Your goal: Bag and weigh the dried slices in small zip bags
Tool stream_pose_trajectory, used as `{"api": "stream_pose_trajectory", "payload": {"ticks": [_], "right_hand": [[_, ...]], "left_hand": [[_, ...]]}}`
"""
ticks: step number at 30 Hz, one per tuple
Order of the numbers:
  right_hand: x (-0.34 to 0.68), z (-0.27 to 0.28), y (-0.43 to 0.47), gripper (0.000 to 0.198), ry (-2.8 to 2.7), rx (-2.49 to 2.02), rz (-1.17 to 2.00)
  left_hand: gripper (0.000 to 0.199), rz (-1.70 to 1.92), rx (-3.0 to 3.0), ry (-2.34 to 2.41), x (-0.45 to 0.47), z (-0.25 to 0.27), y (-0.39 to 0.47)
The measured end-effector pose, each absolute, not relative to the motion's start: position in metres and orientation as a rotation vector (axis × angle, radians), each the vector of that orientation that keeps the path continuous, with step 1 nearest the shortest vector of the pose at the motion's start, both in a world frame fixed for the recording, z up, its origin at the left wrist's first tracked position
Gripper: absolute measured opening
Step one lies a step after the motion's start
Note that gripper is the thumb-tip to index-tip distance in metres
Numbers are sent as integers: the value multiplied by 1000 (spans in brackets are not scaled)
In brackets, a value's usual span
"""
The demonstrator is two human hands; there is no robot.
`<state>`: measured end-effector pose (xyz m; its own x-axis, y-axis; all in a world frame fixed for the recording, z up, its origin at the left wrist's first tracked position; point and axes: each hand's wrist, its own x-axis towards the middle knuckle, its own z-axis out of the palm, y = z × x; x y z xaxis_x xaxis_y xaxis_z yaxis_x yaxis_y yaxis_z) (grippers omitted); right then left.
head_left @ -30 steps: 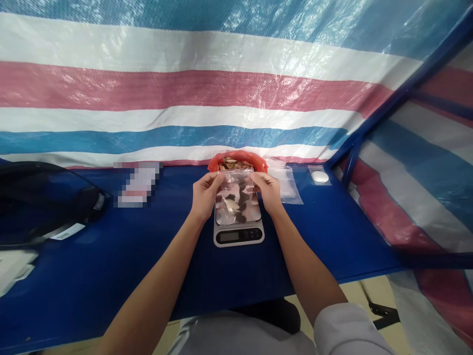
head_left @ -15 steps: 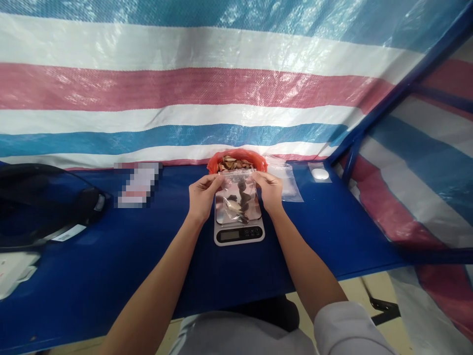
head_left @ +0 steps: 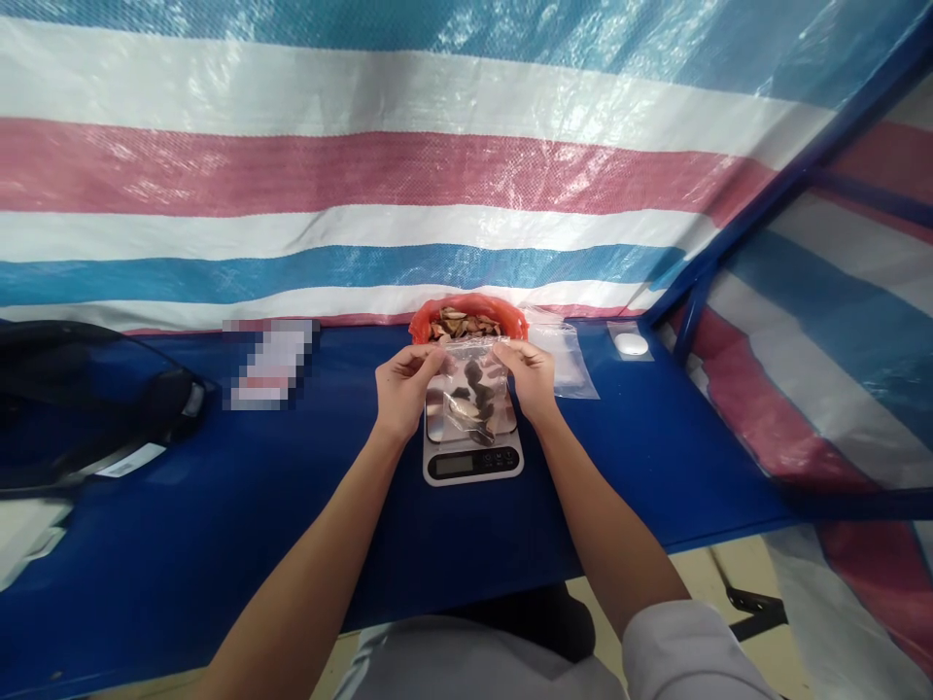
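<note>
A clear zip bag with several dark and pale dried pieces inside hangs between my hands. My left hand pinches its upper left corner, thumb against fingers. At the upper right corner my right hand grips the same bag. Directly under the bag is a white kitchen scale with a shiny metal plate; I cannot read its display. Just beyond my hands stands a red-lined bowl of dried brown slices, its near side partly covered by the bag.
Flat clear bags lie right of the bowl. A white oval object rests on a small clear wrapper farther right. At left are a blurred-out packet, a black strapped item and a white case. Striped sheeting rises behind the blue table.
My left hand and the bag have shifted slightly right, with the two hands a little closer together. Both keep hold of the bag's top edge.
</note>
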<state>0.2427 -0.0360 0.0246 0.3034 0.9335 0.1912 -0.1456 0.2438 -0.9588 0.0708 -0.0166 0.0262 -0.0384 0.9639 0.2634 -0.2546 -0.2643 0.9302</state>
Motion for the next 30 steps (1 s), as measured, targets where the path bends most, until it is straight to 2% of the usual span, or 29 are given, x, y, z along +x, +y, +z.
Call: {"api": "stream_pose_trajectory", "payload": {"ticks": [12, 19, 30], "right_hand": [[242, 25, -39, 26, -1017, -1075, 860], [241, 26, -40, 30, -1048, -1061, 956], [241, 30, -40, 33, -1022, -1072, 938]], "left_hand": [[23, 1367, 1107, 854, 70, 25, -16], [22, 1392, 1179, 886, 70, 26, -17], [22, 1418, 1285, 958, 68, 24, -16]]}}
